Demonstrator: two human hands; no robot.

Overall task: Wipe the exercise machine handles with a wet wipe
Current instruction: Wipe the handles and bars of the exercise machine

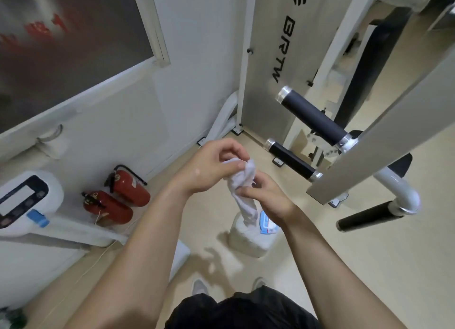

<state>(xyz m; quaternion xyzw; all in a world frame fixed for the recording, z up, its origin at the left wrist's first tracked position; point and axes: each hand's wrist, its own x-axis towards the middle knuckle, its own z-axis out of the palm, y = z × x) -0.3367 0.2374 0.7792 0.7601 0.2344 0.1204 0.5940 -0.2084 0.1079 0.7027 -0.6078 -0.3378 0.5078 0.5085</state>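
Left hand point(209, 171), right hand point(269, 199) pinch wipe point(243, 200), seemingly clear of handle point(293, 163)

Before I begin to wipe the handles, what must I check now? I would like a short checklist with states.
1. Grip of left hand and right hand on the wet wipe: ok.
2. Is the wet wipe free of the pack: not ok, its lower end runs into the pack.
3. Is the wet wipe spread open: not ok, it is bunched.
4. Access to the upper handle: ok, nothing covers it.
5. Is the wet wipe moist enough: cannot tell.
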